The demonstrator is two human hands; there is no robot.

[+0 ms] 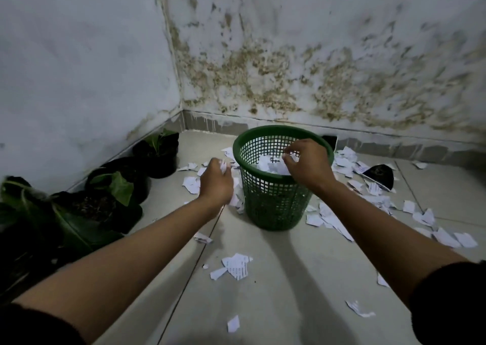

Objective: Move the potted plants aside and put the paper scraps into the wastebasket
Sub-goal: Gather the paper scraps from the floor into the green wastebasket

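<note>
A green mesh wastebasket (273, 202) stands on the tiled floor near the room corner, with white paper scraps (271, 164) inside. My right hand (307, 164) hovers over the basket's rim, its fingertips pinching small scraps above the opening. My left hand (217, 183) is just left of the basket and grips a bunch of paper scraps. More torn scraps (236, 266) lie scattered on the floor around the basket, mostly to its right (342, 213). Three potted plants in black pots line the left wall: (160, 152), (123, 179), (86, 208).
Stained walls meet in a corner behind the basket. A dark flat object (380, 176) lies among the scraps at the right, and another dark item (330, 141) sits behind the basket by the wall.
</note>
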